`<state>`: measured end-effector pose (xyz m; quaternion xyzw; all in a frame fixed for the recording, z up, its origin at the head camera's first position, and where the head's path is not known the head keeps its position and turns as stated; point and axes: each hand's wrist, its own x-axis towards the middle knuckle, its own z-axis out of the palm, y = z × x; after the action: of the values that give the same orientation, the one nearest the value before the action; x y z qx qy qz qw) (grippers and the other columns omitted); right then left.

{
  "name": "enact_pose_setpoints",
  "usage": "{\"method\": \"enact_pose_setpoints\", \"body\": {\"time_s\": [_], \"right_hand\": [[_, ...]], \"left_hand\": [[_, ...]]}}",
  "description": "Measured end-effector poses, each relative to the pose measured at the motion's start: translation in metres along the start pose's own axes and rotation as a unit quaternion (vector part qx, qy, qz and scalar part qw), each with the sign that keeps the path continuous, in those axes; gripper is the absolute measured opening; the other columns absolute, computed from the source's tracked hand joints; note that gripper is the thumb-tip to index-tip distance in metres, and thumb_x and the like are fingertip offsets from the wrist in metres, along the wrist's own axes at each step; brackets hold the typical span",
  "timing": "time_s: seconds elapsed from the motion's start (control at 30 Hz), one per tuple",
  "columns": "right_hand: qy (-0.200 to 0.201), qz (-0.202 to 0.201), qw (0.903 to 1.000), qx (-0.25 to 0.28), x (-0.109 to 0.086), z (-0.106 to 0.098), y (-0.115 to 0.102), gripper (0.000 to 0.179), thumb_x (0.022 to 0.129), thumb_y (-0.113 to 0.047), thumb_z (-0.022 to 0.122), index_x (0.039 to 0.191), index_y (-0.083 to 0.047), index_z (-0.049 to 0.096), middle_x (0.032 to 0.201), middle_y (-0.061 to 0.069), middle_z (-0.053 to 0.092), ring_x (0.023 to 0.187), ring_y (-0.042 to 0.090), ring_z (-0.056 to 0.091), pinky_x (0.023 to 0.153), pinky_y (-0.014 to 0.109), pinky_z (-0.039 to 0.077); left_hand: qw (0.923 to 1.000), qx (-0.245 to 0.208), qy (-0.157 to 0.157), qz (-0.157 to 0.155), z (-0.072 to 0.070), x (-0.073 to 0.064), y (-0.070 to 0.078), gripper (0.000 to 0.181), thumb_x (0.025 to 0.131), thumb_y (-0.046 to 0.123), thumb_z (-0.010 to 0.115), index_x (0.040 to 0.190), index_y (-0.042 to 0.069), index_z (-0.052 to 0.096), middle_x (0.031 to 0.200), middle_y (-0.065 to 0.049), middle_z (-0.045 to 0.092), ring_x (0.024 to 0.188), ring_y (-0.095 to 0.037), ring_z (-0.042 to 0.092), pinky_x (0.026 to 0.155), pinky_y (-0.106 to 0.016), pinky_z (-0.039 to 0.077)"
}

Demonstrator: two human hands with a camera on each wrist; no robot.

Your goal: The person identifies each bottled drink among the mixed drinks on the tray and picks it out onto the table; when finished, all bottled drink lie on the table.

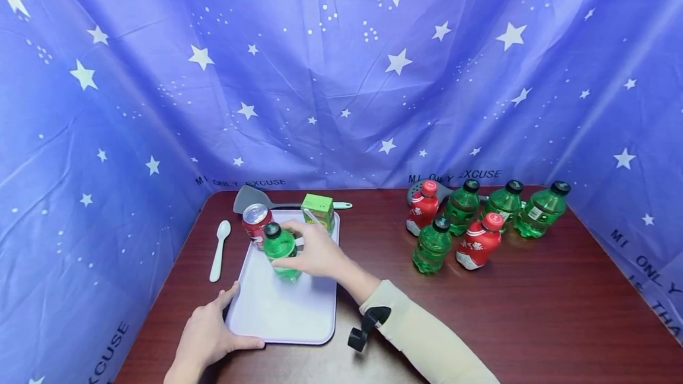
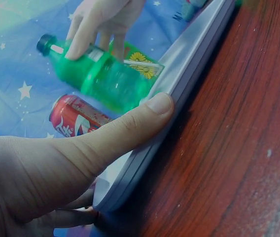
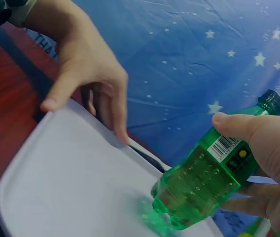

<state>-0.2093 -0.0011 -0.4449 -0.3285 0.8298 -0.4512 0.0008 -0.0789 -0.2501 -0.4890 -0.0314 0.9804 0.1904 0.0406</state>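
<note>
My right hand [image 1: 318, 252] grips a green plastic bottle [image 3: 199, 177] with a black cap, thumb on one side and fingers on the other. The bottle's base is close over the white tray [image 1: 283, 316], where its green reflection shows in the right wrist view. At the tray's near left corner, my left hand [image 1: 205, 333] holds the rim, its thumb [image 2: 135, 121] on the front edge and its fingers along the left side. A red soda can [image 1: 255, 221] stands at the tray's far left, just behind the bottle. Partly behind the right hand is a green drink carton [image 1: 318, 209].
A white spoon [image 1: 219, 252] lies left of the tray, and a grey spatula [image 1: 251, 199] lies behind it. On the right stand several green bottles [image 1: 431, 248] and two red bottles [image 1: 479, 245]. A dark slotted utensil [image 1: 416, 192] lies behind them. Starry blue cloth [image 1: 320, 105] surrounds the table.
</note>
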Motion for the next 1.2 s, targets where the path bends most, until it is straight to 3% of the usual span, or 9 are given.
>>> {"method": "enact_pose_setpoints", "body": {"time_s": [0.23, 0.57, 0.77, 1.0, 1.2], "right_hand": [[0.039, 0.000, 0.9989, -0.025, -0.024, -0.034, 0.005, 0.068, 0.077, -0.033, 0.098, 0.136, -0.013, 0.069, 0.121, 0.001, 0.079, 0.107, 0.018, 0.076, 0.093, 0.044, 0.063], [0.066, -0.021, 0.9966, -0.044, -0.064, -0.074, 0.003, 0.063, 0.074, -0.033, 0.099, 0.129, -0.018, 0.072, 0.111, -0.005, 0.080, 0.092, 0.009, 0.077, 0.081, 0.033, 0.065], [0.087, -0.006, 0.9942, -0.064, -0.095, -0.099, 0.003, 0.061, 0.072, -0.035, 0.101, 0.125, -0.023, 0.072, 0.106, -0.007, 0.081, 0.089, 0.012, 0.081, 0.076, 0.034, 0.066], [0.097, -0.005, 0.9870, -0.128, -0.122, -0.125, 0.003, 0.061, 0.073, -0.042, 0.099, 0.124, -0.028, 0.071, 0.100, -0.016, 0.079, 0.085, 0.003, 0.076, 0.073, 0.030, 0.064], [0.103, 0.017, 0.9868, -0.123, -0.144, -0.144, 0.010, 0.060, 0.072, -0.036, 0.100, 0.123, -0.028, 0.071, 0.098, -0.016, 0.078, 0.080, 0.003, 0.075, 0.067, 0.030, 0.063]], "left_hand": [[0.9997, 0.000, -0.019, -0.015, 0.000, -0.001, 0.001, 0.143, 0.045, 0.076, 0.097, 0.157, 0.003, 0.050, 0.148, -0.040, 0.054, 0.123, -0.055, 0.065, 0.097, -0.065, 0.056], [0.9998, -0.003, -0.017, -0.012, 0.002, 0.002, 0.003, 0.143, 0.046, 0.077, 0.096, 0.158, 0.002, 0.048, 0.149, -0.040, 0.053, 0.125, -0.054, 0.064, 0.098, -0.065, 0.056], [0.9999, -0.005, -0.011, -0.009, 0.001, 0.001, 0.003, 0.143, 0.045, 0.077, 0.097, 0.158, 0.003, 0.049, 0.149, -0.040, 0.053, 0.124, -0.055, 0.064, 0.098, -0.065, 0.056], [0.9998, -0.002, -0.014, -0.015, -0.001, 0.001, 0.001, 0.143, 0.045, 0.077, 0.097, 0.157, 0.001, 0.049, 0.149, -0.041, 0.052, 0.124, -0.055, 0.064, 0.098, -0.066, 0.056], [0.9998, -0.002, -0.016, -0.015, -0.001, 0.002, 0.001, 0.143, 0.045, 0.076, 0.097, 0.157, 0.001, 0.049, 0.149, -0.041, 0.053, 0.125, -0.056, 0.064, 0.098, -0.066, 0.056]]}}
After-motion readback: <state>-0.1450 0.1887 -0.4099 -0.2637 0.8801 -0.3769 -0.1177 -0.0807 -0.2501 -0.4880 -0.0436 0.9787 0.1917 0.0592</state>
